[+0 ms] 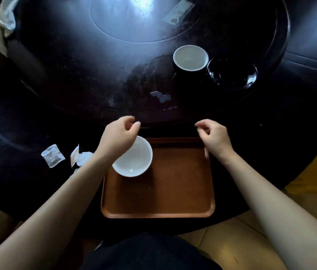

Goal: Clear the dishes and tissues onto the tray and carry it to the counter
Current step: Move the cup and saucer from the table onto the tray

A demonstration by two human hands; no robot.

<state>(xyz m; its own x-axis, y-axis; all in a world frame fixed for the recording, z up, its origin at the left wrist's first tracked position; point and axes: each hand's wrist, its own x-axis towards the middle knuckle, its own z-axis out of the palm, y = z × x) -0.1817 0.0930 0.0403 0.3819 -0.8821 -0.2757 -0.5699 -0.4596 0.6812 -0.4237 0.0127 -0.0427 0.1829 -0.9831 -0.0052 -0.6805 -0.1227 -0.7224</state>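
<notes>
**One bowl on the tray, both hands empty above it**

My left hand (119,136) hangs over the far left corner of the brown tray (173,201), fingers loosely curled, its grip holding nothing. Just under its wrist sits a white bowl (134,162), resting inside the tray at that corner. My right hand (215,136) hangs over the tray's far right corner, fingers curled in the same loose way, its grip also empty and touching nothing.

The tray lies on the near edge of the dark round desk (76,75). Farther out and to the right stand a dark cup with a white inside (190,57) and, just beside it on its right, a black bowl (231,73). Left of the tray, on the desk, lie a small white packet (52,155) and some crumpled tissues (81,157), partly hidden by my left forearm. A few pale spots (161,96) mark the desk between the tray and the cup.
</notes>
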